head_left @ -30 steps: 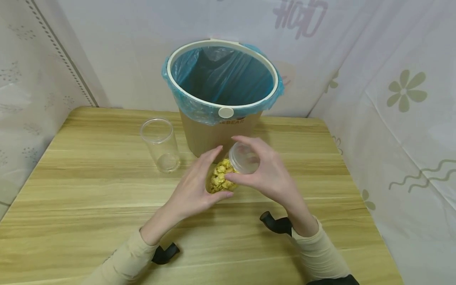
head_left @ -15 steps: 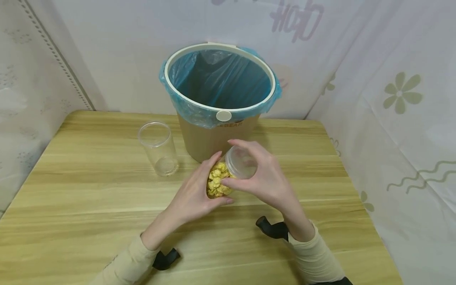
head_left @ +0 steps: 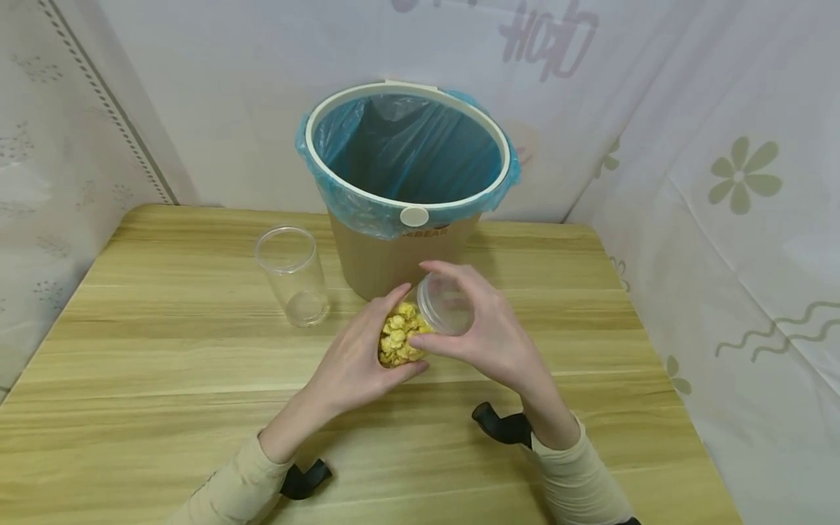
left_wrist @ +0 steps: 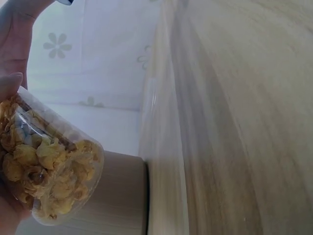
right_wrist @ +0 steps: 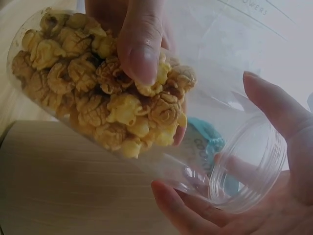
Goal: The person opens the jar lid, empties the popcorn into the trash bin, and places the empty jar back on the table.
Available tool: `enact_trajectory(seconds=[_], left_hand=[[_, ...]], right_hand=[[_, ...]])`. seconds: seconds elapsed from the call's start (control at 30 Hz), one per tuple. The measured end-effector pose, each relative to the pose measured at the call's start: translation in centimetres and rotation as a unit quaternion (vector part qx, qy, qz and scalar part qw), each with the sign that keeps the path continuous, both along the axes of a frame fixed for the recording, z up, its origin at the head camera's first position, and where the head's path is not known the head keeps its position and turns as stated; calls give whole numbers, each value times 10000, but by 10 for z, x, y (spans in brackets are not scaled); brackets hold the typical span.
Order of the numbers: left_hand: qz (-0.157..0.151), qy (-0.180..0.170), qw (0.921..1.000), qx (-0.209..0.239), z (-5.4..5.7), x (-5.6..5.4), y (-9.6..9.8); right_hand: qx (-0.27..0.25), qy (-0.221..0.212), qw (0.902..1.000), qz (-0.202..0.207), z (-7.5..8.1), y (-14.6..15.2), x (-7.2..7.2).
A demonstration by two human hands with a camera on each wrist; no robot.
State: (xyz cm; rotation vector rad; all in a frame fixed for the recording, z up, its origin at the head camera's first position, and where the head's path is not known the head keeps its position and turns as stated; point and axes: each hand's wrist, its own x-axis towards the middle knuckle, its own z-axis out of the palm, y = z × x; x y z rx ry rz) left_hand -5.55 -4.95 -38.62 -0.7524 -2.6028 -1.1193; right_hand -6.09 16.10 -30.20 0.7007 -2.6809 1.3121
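Note:
A clear jar of popcorn is held tilted above the table, in front of the bin. My left hand grips its body near the base, thumb along the near side. In the right wrist view the left thumb presses on the wall over the popcorn. My right hand curls round the other end, at the clear ridged lid, thumb on one side and fingers on the other. The left wrist view shows the jar's base end full of caramel-coloured pieces; the part near the lid holds none.
Behind the hands stands a beige bin lined with a blue bag. To its left an uncovered clear cylindrical container stands upright on the wooden table. Printed cloth hangs along the back and sides.
The jar and both hands have drawn slightly nearer the body and left, and the head view has shifted a little. Both hands stay on the jar.

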Motion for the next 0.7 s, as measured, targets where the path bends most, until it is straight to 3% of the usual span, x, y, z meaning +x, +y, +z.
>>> enact_trajectory(seconds=[0.17,0.37,0.7], left_hand=[[13,590,9982,-88,0,-2,-2],[155,1355,9905,-188,-3,-5,-3],[734,2307,9688,-541,-4,-7,-5]], right_hand=[[-6,31,9997,246,-3,4,-2],[-10,52,9993,377,-1,9,-2],[-467,79,9987,197,-2,16,-5]])
